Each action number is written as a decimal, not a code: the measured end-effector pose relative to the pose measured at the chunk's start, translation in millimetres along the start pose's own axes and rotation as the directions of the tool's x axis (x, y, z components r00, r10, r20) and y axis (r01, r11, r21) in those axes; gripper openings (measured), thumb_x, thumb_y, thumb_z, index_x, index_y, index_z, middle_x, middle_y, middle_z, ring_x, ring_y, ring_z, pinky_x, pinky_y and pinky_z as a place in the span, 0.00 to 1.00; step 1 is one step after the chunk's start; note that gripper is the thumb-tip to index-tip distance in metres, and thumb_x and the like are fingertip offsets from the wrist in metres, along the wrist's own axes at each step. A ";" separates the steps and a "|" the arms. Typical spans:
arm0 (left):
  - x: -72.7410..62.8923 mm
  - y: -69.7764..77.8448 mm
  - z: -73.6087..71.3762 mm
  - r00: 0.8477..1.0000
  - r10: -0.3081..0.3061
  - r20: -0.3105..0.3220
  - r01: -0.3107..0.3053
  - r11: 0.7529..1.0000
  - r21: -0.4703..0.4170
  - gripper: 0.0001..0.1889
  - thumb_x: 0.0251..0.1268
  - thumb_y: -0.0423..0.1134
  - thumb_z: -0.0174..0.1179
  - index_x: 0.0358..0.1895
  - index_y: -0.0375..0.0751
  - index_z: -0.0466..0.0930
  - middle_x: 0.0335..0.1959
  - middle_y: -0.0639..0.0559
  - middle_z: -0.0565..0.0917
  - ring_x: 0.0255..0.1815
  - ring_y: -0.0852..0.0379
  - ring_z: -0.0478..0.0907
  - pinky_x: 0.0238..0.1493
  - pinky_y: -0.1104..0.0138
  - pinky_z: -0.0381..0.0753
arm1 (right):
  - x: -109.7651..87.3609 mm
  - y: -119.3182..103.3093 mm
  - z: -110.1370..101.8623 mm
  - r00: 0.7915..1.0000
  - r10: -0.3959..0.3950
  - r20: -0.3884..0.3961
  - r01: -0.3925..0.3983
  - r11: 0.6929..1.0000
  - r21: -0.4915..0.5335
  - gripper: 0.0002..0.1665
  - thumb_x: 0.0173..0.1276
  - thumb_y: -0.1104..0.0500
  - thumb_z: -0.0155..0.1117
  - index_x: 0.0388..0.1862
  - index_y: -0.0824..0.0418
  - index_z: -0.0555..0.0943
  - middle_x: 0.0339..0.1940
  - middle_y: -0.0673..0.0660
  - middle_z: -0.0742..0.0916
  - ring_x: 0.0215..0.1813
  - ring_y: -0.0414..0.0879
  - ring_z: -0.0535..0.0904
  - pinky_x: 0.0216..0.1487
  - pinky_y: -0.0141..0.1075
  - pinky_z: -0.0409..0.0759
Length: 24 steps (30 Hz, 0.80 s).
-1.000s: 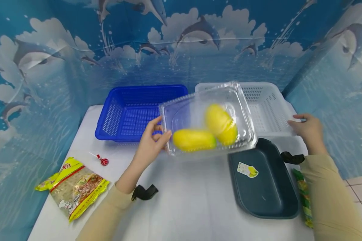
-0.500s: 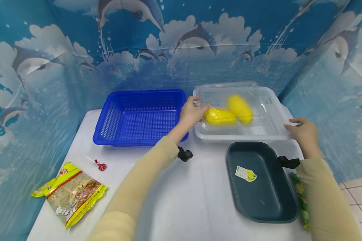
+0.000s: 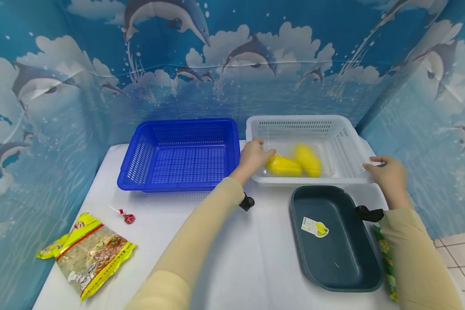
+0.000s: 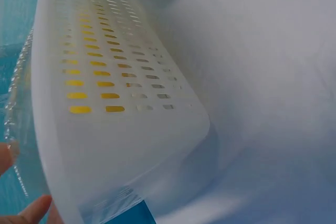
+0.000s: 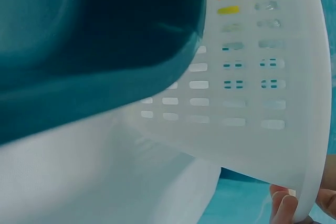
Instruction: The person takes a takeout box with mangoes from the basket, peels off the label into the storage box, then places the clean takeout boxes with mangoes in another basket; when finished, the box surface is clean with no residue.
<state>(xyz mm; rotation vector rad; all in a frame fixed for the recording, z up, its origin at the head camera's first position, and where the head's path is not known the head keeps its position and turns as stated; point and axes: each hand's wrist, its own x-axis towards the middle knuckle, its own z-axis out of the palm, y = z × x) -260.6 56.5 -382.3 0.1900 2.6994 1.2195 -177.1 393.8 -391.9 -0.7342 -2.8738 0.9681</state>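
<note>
A clear plastic container (image 4: 25, 135) sits low inside the white basket (image 3: 310, 181), its ridged edge showing past the basket's rim in the left wrist view. Through it show yellow oblong fruits (image 3: 284, 166), lying together towards the basket's front. My left hand (image 3: 252, 158) reaches over the basket's left side and holds the container's left edge between thumb and fingers. At the opposite end, my right hand (image 3: 390, 177) grips the basket's right rim; the right wrist view shows fingertips (image 5: 283, 207) below the rim and the rest of the hand beyond it.
A blue basket (image 3: 193, 188) stands left of the white one. In front lies a dark green tub (image 3: 333, 254) with a fruit label (image 3: 314, 227) inside. A green packet (image 3: 387, 262) is beside it. At left are a red lollipop (image 3: 128, 218) and a yellow food bag (image 3: 91, 258).
My left hand has carried the clear container with the yellow fruits rightward, then down into the white basket. My right hand stays on the basket's right rim.
</note>
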 end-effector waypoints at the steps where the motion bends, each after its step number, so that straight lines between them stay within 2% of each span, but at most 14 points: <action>1: -0.6 0.4 -0.4 1.000 0.007 0.009 -0.008 1.000 0.016 0.27 0.67 0.51 0.62 0.61 0.36 0.74 0.53 0.43 0.83 0.49 0.49 0.81 0.55 0.61 0.82 | 0.3 -0.2 0.0 1.000 0.000 0.000 0.000 1.000 -0.002 0.34 0.75 0.50 0.53 0.68 0.75 0.68 0.59 0.79 0.75 0.36 0.54 0.79 0.23 0.29 0.74; 5: -2.5 2.1 -1.4 0.998 0.039 0.047 -0.043 0.996 0.081 0.23 0.70 0.48 0.61 0.58 0.35 0.77 0.52 0.43 0.84 0.48 0.49 0.83 0.55 0.61 0.82 | 2.1 -2.1 -1.0 1.000 -0.009 0.002 0.009 1.000 -0.008 0.34 0.75 0.50 0.54 0.68 0.75 0.68 0.58 0.79 0.76 0.28 0.44 0.78 0.23 0.29 0.74; 9: -4.1 2.7 -2.0 0.994 0.086 0.066 -0.091 0.993 0.080 0.21 0.71 0.47 0.59 0.60 0.39 0.77 0.59 0.44 0.81 0.56 0.49 0.80 0.60 0.61 0.79 | 4.3 -3.0 -2.7 1.000 -0.016 0.002 0.016 1.000 -0.004 0.34 0.75 0.50 0.53 0.68 0.76 0.68 0.58 0.79 0.75 0.24 0.35 0.73 0.23 0.29 0.75; 11: -5.2 1.0 -5.1 0.991 0.113 0.075 -0.117 0.992 0.049 0.20 0.72 0.47 0.58 0.61 0.40 0.77 0.62 0.45 0.79 0.58 0.50 0.78 0.62 0.61 0.78 | 5.1 -2.3 -3.0 1.000 -0.022 0.002 0.022 1.000 0.004 0.34 0.75 0.50 0.53 0.68 0.76 0.68 0.59 0.79 0.75 0.25 0.37 0.74 0.23 0.29 0.76; 14: -7.9 -5.8 -15.7 0.984 0.136 0.112 -0.132 0.991 -0.037 0.21 0.73 0.47 0.56 0.63 0.41 0.76 0.61 0.46 0.79 0.52 0.52 0.82 0.55 0.62 0.82 | 4.3 1.2 -3.4 0.999 -0.036 0.006 0.036 0.999 0.007 0.35 0.75 0.50 0.52 0.67 0.76 0.67 0.60 0.79 0.73 0.33 0.49 0.78 0.23 0.29 0.75; 18: -14.5 -21.9 -41.2 0.985 0.112 0.132 -0.089 0.982 -0.168 0.19 0.73 0.45 0.57 0.62 0.41 0.76 0.53 0.45 0.82 0.40 0.52 0.86 0.40 0.65 0.86 | 0.1 10.8 -5.1 0.998 -0.060 0.026 0.061 0.998 -0.007 0.35 0.76 0.48 0.50 0.67 0.77 0.66 0.60 0.80 0.72 0.47 0.66 0.76 0.27 0.32 0.75; 21: -20.9 -38.3 -67.1 0.990 0.079 0.118 -0.052 0.975 -0.215 0.19 0.74 0.44 0.55 0.62 0.40 0.75 0.51 0.42 0.83 0.41 0.49 0.85 0.37 0.64 0.87 | -2.8 18.0 -6.8 0.996 -0.076 0.053 0.078 0.997 -0.025 0.36 0.77 0.47 0.49 0.68 0.77 0.65 0.60 0.82 0.71 0.51 0.70 0.75 0.34 0.43 0.80; 24: -26.5 -55.0 -94.2 0.993 0.047 0.105 -0.024 0.977 -0.214 0.19 0.75 0.44 0.54 0.63 0.41 0.74 0.52 0.42 0.82 0.42 0.46 0.85 0.37 0.63 0.87 | -5.6 21.8 -9.5 0.993 -0.094 0.066 0.098 0.993 -0.064 0.36 0.77 0.47 0.48 0.67 0.77 0.65 0.59 0.83 0.71 0.50 0.71 0.75 0.41 0.55 0.79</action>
